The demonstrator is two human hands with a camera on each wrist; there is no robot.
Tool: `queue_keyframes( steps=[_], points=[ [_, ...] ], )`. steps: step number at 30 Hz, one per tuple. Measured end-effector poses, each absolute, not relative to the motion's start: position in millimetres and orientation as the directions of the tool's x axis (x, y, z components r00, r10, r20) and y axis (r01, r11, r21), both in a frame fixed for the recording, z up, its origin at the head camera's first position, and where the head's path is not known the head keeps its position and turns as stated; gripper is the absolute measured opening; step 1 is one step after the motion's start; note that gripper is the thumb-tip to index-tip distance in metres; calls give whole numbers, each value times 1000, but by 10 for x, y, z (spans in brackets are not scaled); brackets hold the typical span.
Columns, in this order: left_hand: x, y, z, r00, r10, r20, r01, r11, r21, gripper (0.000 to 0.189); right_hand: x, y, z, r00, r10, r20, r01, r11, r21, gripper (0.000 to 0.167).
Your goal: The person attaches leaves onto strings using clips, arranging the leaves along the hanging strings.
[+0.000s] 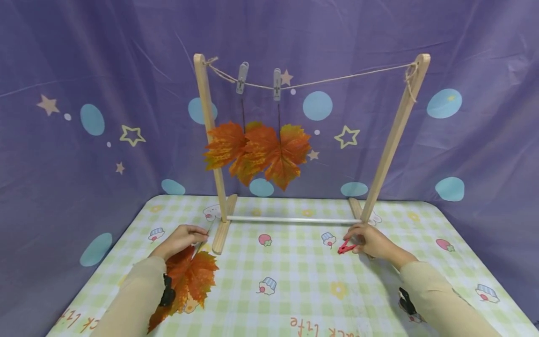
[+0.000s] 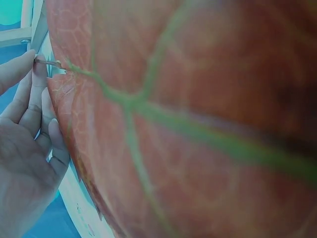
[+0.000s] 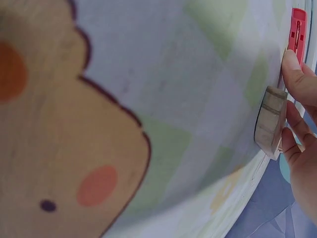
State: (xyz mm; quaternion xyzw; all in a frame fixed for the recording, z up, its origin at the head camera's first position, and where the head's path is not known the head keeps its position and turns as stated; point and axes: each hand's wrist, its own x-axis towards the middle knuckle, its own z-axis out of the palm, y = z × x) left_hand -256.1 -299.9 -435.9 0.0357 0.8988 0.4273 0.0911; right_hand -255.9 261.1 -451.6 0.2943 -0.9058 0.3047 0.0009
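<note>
My left hand (image 1: 182, 239), at the left of the table, pinches the thin stem of an orange artificial maple leaf (image 1: 199, 272). That leaf hangs below the hand and fills most of the left wrist view, green veins showing. At the right, beside the foot of the frame's right post, my right hand (image 1: 374, 241) grips a red clothespin (image 1: 346, 247) between thumb and fingers. Two other maple leaves (image 1: 284, 152) hang by their stems from grey clothespins (image 1: 277, 85) on a twine line (image 1: 349, 76) strung between the wooden posts (image 1: 396, 135).
A white rod (image 1: 294, 219) joins the posts low down. Wooden feet (image 1: 221, 238) carry the frame on a green checked tablecloth (image 1: 303, 271). A purple patterned curtain (image 1: 160, 84) hangs behind and at the sides.
</note>
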Motion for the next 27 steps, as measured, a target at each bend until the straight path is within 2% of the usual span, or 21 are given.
queue_keyframes(
  steps=[13, 27],
  points=[
    [-2516, -2990, -4298, -966, 235, -111, 57, 607, 793, 35, -2547, 2593, -4508, -851, -501, 160, -498, 669, -551, 27],
    [-2317, -2825, -3976, -955, 297, 8, 180, 558, 810, 32, -2546, 2606, -4507, -837, -511, 198, -532, 671, -516, 25]
  ],
)
